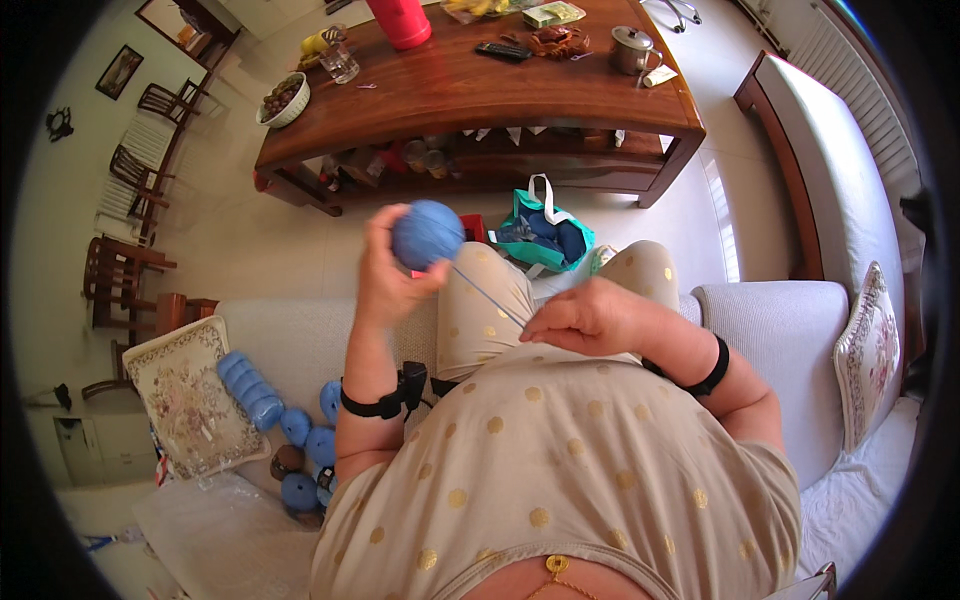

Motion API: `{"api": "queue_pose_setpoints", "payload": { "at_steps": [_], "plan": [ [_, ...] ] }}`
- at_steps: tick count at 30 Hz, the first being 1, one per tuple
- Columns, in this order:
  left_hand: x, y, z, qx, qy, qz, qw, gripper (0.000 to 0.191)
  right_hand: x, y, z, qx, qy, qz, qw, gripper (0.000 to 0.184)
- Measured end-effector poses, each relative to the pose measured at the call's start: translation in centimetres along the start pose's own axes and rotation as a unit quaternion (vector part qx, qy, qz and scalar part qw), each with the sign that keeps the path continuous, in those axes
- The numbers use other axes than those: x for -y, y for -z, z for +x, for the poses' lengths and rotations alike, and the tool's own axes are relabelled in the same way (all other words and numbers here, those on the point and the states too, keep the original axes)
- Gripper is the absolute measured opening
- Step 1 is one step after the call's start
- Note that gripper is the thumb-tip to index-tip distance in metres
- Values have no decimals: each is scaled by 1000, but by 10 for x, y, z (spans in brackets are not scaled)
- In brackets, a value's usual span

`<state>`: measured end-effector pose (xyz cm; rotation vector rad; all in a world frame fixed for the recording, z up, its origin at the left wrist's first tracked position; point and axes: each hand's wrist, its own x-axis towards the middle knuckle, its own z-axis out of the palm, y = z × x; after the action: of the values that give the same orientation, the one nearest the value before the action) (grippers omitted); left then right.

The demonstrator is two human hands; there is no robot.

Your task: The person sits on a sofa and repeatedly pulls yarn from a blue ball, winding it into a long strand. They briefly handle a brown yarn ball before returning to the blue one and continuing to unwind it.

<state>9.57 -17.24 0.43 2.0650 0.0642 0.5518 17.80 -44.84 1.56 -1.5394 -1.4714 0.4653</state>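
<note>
A round ball of blue yarn (429, 234) is held up in my left hand (390, 270), above my left knee. From the ball a taut blue strand (487, 295) runs down to my right hand (581, 319), whose thumb and fingers pinch it in front of my belly. On the floor beyond my knees, a green bag (574, 225) with white handles stands open, with dark blue balls (541, 226) inside. More blue yarn balls (296, 427) lie on the sofa to my left, beside a wrapped row of blue yarn (251, 390).
A wooden coffee table (480, 90) stands ahead, bearing a white basket of grapes (285, 101), a glass (341, 66), a red container (400, 22), a remote control (503, 51), a crab (559, 41) and a metal mug (632, 51). Floral cushions (196, 397) rest on the sofa (300, 330) at both sides.
</note>
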Motion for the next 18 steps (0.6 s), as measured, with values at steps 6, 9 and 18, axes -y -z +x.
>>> {"api": "queue_pose_setpoints", "payload": {
  "at_steps": [6, 9, 18],
  "plan": [
    [-17, -37, -12, 277, -83, -62, 955, 78, -25, 29, 42, -126, -27, -34, 991, 11],
    [-25, -32, -18, 244, -18, -276, 929, 80, -51, 19, 47, -123, -94, 24, 988, 12],
    [1, -6, 3, -62, 0, -152, 986, 76, -35, -30, 14, 47, -17, -71, 996, 9]
  ]
}}
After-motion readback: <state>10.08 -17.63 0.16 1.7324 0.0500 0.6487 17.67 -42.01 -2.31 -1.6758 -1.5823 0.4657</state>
